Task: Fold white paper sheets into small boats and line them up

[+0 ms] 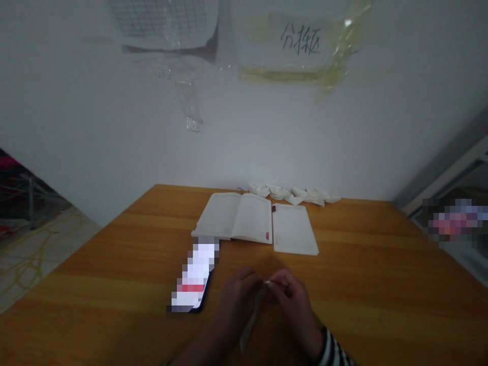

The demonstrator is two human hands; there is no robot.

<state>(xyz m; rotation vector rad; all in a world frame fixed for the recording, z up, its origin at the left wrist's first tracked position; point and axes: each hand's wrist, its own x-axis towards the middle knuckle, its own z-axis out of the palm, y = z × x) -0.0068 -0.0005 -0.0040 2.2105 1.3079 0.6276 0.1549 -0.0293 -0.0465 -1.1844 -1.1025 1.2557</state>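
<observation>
You had your left hand [236,305] and right hand [293,305] pressed together, pinching a pale paper strip [251,320], its tail hanging toward the wooden table [114,284].

The only view comes from a camera worn on the person's head, above and behind the hands, facing forward and tipped down. The wooden bench [114,269] stretches away from it, filling the frame from 6 o'clock up to the centre, with the person's left hand [236,305] and right hand [295,305] close to the lens at 6 o'clock. The white wall [244,142] stands farther off, across the upper half, and a patch of floor [34,259] shows at 8 o'clock.
</observation>
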